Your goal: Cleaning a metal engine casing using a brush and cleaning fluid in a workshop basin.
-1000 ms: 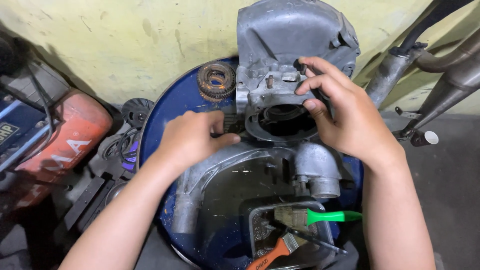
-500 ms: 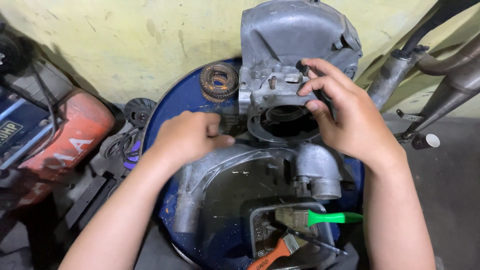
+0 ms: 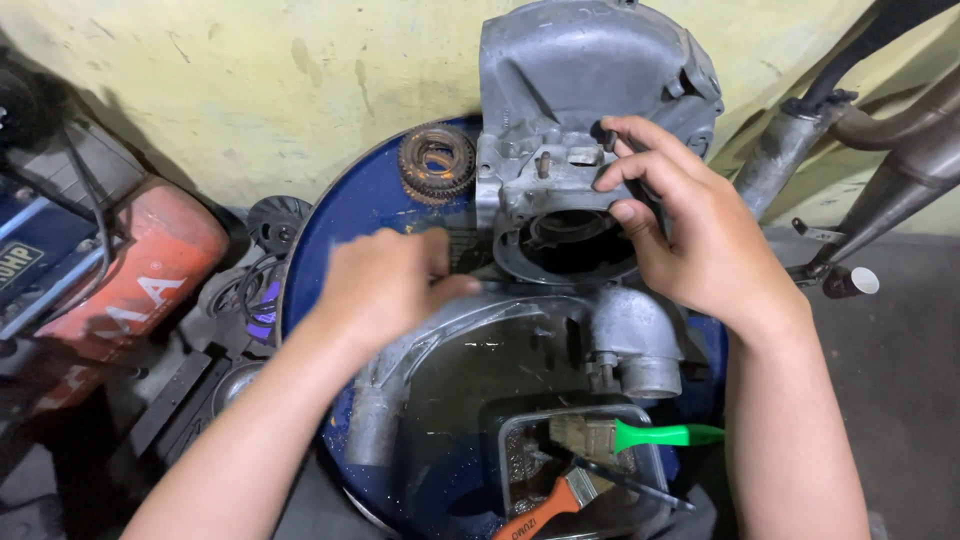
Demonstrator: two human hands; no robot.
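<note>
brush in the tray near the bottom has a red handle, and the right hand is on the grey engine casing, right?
Not quite. In the head view the brush lying in the tray has a green handle, not red; the orange-handled one lies beside it. The right hand does rest on the grey engine casing.

2 bare forearms and hands (image 3: pixel 385 285), no sleeves, gloves, rings or watch

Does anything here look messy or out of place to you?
Nothing looks broken or spilled. The engine case sits on a blue drum used as a bench, a loose gear beside it. Two brushes lie in a grimy tray. The left hand is blurred.
</note>
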